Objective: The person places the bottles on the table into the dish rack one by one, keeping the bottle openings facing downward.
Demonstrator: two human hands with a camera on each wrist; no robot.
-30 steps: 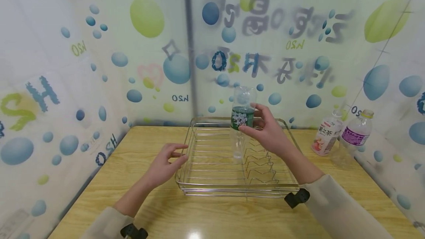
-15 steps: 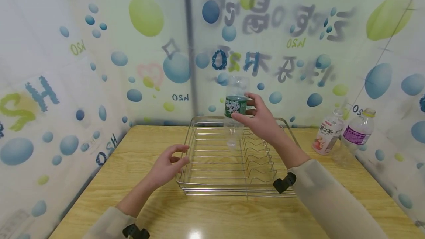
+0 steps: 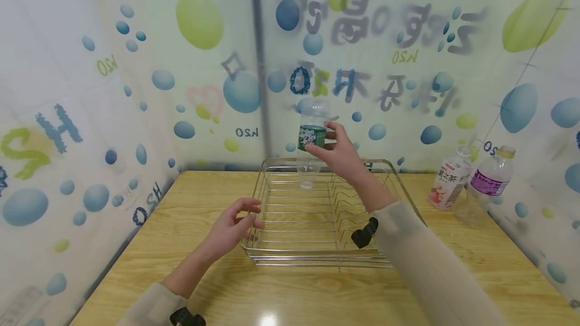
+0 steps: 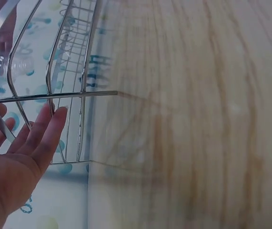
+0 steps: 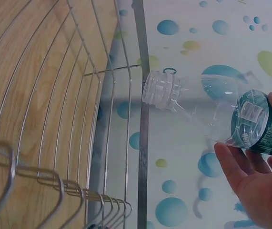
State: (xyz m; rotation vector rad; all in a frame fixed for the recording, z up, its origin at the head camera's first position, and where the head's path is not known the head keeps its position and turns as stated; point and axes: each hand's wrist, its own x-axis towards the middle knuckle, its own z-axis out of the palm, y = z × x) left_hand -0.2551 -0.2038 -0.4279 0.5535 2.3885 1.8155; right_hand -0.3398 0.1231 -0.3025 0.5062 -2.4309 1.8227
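Observation:
My right hand (image 3: 340, 152) grips a clear plastic bottle (image 3: 309, 165) around its green label, thumb on one side and fingers on the other. The bottle is upside down, its uncapped neck (image 5: 162, 89) pointing down, raised over the back of a wire dish rack (image 3: 296, 251). My left hand (image 3: 228, 230) is at the rack's left side. In the left wrist view its fingers (image 4: 50, 136) lie loosely extended against the side wires, right below the rim strip. Its thumb is hidden there.
Two more bottles stand at the table's right: one with a white label (image 3: 448, 180), one with a purple label and yellow cap (image 3: 489, 182). Wavy wire dividers (image 3: 349, 215) run along the rack's right part. A patterned curtain (image 3: 217, 130) hangs behind the wooden table (image 3: 299, 296).
My right hand has lifted the bottle and carried it leftward, higher over the rack. My left hand has shifted slightly right, its fingers now overlapping the rack's left rim.

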